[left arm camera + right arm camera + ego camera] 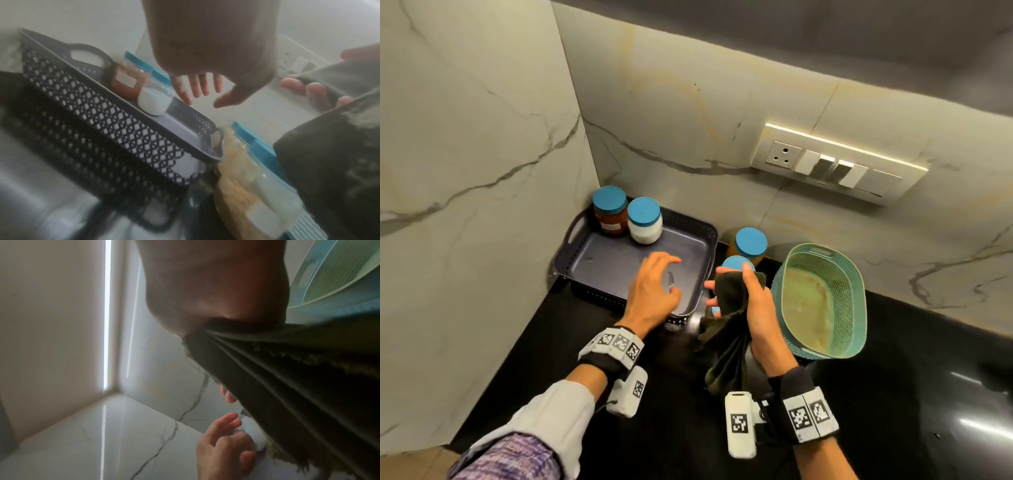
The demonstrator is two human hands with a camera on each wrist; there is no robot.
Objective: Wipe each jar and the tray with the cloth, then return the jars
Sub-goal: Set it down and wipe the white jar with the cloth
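A dark navy tray (pixel 613 263) sits in the corner of the black counter. A brown jar (pixel 610 214) and a white jar (pixel 644 222), both blue-lidded, stand in its far left corner. Two more blue-lidded jars stand just right of the tray: a yellow one (pixel 750 243) and a nearer one (pixel 734 264). My right hand (pixel 743 294) grips a dark green cloth (pixel 726 342) against that nearer jar; whether it holds the jar too is hidden. My left hand (pixel 667 274) hovers over the tray's near right part, fingers loosely spread, holding nothing. The left wrist view shows the tray wall (pixel 115 129) and the yellow-filled jar (pixel 242 181).
A teal mesh basket (pixel 842 301) stands right of my right hand, touching distance from it. Marble walls close in behind and left of the tray. A switch panel (pixel 835 164) is on the back wall. The black counter (pixel 911 394) stretches to the right.
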